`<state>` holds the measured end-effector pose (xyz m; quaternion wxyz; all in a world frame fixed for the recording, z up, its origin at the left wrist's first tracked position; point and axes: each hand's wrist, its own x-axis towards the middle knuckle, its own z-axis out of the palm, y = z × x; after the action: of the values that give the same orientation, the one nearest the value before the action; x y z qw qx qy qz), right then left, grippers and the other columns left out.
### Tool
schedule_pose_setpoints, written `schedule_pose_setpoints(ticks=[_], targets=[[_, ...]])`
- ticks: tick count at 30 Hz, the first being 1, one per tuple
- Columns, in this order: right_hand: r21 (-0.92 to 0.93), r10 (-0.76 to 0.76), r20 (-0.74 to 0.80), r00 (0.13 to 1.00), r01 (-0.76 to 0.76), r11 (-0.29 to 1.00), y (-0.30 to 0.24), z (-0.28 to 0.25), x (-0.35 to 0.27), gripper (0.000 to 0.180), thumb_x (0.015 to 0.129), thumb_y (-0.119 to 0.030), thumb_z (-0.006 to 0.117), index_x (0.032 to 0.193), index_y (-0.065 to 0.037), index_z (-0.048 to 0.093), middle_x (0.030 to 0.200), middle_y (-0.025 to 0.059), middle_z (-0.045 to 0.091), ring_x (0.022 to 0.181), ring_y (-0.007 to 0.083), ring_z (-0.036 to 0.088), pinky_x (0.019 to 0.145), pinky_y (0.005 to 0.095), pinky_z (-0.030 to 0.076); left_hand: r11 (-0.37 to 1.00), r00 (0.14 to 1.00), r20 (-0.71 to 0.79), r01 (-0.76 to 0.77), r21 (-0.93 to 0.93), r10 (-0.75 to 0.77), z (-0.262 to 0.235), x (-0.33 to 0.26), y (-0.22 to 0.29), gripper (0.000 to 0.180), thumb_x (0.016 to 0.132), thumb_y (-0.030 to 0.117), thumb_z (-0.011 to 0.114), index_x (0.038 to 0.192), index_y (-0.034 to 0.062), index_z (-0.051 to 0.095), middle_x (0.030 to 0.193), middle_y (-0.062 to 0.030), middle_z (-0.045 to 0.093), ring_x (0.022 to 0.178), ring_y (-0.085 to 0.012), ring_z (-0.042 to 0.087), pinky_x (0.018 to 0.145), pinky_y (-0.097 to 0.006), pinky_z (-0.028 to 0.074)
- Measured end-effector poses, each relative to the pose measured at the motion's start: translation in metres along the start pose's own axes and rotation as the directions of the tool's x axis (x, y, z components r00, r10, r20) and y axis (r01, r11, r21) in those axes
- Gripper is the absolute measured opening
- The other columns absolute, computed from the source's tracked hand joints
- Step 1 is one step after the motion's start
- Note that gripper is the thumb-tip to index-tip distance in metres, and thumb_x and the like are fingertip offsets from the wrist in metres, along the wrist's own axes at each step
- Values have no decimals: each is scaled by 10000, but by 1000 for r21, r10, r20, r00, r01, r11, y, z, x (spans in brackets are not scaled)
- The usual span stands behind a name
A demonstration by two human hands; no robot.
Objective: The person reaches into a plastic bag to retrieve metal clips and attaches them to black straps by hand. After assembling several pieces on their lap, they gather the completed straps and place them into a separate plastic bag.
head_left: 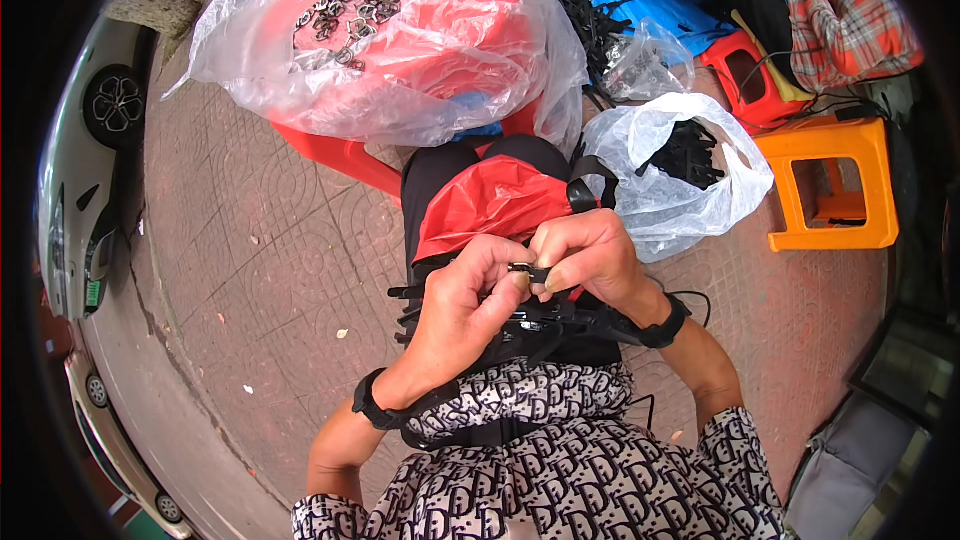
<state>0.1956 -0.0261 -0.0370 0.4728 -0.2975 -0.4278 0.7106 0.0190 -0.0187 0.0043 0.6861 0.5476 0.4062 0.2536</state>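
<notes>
Above my lap, my left hand (462,302) and my right hand (590,255) meet with fingertips pinched together. Between them is a short black strap (538,274) with a small metal buckle (519,267) at its left end. The left fingers grip the buckle end, while the right thumb and forefinger hold the strap. Fingertips hide part of both. More black straps (545,325) lie in a heap across my lap, just below the hands. A red plastic sheet (490,202) covers my thighs beyond them.
Ahead, clear plastic (460,50) over a red surface holds several metal buckles (350,15). A white bag (640,205) of black straps (685,153) stands at right, beside an orange stool (870,175). Farther right sits another person (850,35). Parked cars (85,170) line the left.
</notes>
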Motion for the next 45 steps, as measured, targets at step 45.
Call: schedule_pose_setpoints(ticks=[45], targets=[[-744, -444, 77, 893, 348, 571, -10, 37, 4, 50, 673, -38, 582, 678, -19, 536, 672, 72, 524, 622, 199, 556, 568, 284, 429, 862, 971, -148, 92, -498, -189, 1, -18, -8, 117, 838, 60, 447, 944, 17, 470, 676, -50, 515, 422, -45, 359, 364, -171, 290]])
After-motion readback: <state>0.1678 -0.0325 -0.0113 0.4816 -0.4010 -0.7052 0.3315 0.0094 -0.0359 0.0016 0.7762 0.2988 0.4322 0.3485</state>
